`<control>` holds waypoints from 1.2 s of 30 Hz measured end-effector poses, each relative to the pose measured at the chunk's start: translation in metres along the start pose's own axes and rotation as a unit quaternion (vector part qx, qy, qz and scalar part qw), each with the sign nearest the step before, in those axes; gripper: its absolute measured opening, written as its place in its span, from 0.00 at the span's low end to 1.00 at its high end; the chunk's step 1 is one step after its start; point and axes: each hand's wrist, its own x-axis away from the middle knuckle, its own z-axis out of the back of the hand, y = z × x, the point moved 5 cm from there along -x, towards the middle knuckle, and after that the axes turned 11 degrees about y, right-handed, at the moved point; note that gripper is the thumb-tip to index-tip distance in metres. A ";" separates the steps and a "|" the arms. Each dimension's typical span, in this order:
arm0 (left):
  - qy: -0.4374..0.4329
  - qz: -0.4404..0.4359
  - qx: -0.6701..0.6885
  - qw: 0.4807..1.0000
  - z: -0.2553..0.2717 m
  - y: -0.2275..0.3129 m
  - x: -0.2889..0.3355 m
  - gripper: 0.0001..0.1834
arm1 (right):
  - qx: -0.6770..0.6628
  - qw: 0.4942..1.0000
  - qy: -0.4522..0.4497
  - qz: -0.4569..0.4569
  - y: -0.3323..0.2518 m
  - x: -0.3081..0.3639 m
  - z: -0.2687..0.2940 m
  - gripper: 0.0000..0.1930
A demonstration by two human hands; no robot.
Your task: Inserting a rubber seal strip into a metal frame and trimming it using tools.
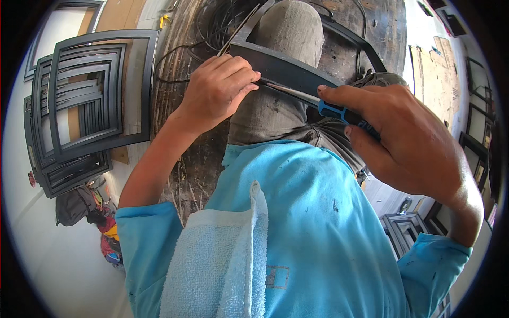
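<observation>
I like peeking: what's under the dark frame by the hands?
Under the dark frame is a grey trouser leg; the part right beneath the frame is covered.

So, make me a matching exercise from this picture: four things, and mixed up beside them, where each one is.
Things:
1. Screwdriver-like tool
2. Towel
3. Stacked frames
4. Bag

Places:
A. Upper left of the picture
B. Draped over the blue shirt
C. Just below the dark frames, in the picture
D. Held in the right hand

Pairs: 1-D, 2-B, 3-A, 4-C
</observation>
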 end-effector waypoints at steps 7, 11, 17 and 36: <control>0.005 -0.021 0.007 1.000 -0.007 0.003 0.001 0.13 | 0.020 0.988 0.111 0.107 -0.008 -0.019 0.001 0.18; -0.007 -0.017 -0.005 1.000 -0.008 0.009 -0.002 0.13 | 0.025 0.993 0.077 0.086 0.002 -0.013 0.017 0.21; -0.026 -0.035 -0.035 0.998 -0.015 0.017 -0.002 0.12 | 0.009 1.000 0.023 -0.002 0.040 0.026 0.032 0.28; -0.015 0.043 -0.004 0.999 0.006 0.012 -0.015 0.08 | -0.056 0.998 0.005 0.005 0.028 0.027 0.012 0.36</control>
